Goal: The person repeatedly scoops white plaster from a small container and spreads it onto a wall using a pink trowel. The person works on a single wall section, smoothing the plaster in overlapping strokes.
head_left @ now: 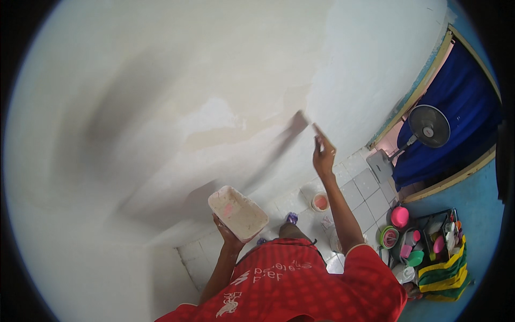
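My left hand (229, 232) grips a pale rectangular tray (252, 219) from beneath and along its near side. Whitish smears and a pink patch mark the inside of the tray. My right hand (324, 155) is raised close to the wall (214, 70), with fingers bent together and one finger pointing up along something thin and pale at its tip. What that thin thing is cannot be made out. White smudges show on this hand. The wall is whitish with beige, uneven patches, and shadows of my arms and the tray fall across it.
On the tiled floor (365, 185) stands an open tub (319, 202) with pinkish contents. Farther right are a grey fan (429, 126), a blue curtain (456, 102) in a doorway, and a pile of colourful bowls and dishes (410, 236) beside a yellow-green striped cloth (445, 273).
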The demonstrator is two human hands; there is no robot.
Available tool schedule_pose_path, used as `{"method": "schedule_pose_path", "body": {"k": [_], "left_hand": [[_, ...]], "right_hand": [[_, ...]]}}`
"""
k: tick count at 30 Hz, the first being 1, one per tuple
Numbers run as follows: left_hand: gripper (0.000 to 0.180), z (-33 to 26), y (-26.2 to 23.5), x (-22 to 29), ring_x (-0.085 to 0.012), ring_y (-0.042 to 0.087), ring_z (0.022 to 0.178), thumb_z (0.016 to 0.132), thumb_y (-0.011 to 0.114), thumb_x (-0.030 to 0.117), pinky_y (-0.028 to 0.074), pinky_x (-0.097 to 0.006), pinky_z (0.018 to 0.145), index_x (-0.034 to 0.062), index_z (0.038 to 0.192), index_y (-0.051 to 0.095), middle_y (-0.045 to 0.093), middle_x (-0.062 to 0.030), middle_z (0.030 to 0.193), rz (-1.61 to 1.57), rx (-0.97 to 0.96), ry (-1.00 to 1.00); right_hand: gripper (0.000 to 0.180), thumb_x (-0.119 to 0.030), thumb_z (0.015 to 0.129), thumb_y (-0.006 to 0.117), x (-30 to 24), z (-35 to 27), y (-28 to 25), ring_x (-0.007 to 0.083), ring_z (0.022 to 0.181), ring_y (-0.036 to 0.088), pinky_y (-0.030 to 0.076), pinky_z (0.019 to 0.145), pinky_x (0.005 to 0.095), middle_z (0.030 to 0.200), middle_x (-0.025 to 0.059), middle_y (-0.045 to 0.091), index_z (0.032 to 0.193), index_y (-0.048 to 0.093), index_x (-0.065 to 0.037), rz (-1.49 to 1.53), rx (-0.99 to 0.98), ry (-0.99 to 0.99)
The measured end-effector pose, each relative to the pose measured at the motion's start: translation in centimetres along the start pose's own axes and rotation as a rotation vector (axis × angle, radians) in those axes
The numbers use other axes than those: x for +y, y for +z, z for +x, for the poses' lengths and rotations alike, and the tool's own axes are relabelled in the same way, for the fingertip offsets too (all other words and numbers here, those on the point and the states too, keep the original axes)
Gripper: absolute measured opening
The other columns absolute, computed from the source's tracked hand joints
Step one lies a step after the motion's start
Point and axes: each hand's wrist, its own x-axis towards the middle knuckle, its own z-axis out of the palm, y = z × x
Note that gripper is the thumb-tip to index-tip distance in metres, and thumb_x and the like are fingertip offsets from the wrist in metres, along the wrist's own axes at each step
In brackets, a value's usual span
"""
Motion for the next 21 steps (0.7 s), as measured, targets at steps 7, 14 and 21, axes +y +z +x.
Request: {"method": "schedule_pose_path", "body": {"k": [7, 14, 21], "left_hand": [[0.077, 0.1, 0.1, -0.3, -0.0285, 0.062, 0.126, 0.101, 0.029, 0.077, 0.054, -0.055, 0.103, 0.0193, 0.148, 0.049, 0.061, -0.0062, 0.135, 0.059, -0.016, 0.016], [0.082, 0.4, -0.3, 0.0, -0.0334, 0.061, 0.128, 0.097, 0.032, 0.08, 0.052, -0.061, 0.104, 0.0208, 0.15, 0.048, 0.061, -0.0076, 0.14, 0.12, -0.007, 0.044], [0.061, -0.2, 2.6, 0.6, -0.0256, 0.062, 0.125, 0.109, 0.033, 0.058, 0.06, -0.049, 0.099, 0.0135, 0.148, 0.047, 0.061, -0.0081, 0.134, 0.06, -0.06, 0.052]], "right_hand": [[0.032, -0.001, 0.102, 0.056, -3.4, 10.9, -0.2, 0.0292, 0.108, 0.074, 0.054, 0.094, 0.0393, 0.113, 0.0253, 0.075, 0.133, 0.064, 0.006, 0.008, 0.413, 0.036], [0.061, 0.019, 0.087, 0.051, -11.5, 3.2, 4.3, 0.04, 0.131, 0.061, 0.052, 0.105, 0.04, 0.134, 0.0218, 0.068, 0.141, 0.064, -0.007, 0.124, 0.018, -0.068], [0.022, -0.011, 0.105, 0.063, -2.2, -0.9, 1.4, 0.0141, 0.104, 0.069, 0.053, 0.094, 0.0306, 0.111, 0.0096, 0.077, 0.119, 0.072, 0.004, 0.487, -0.39, 0.16]]}}
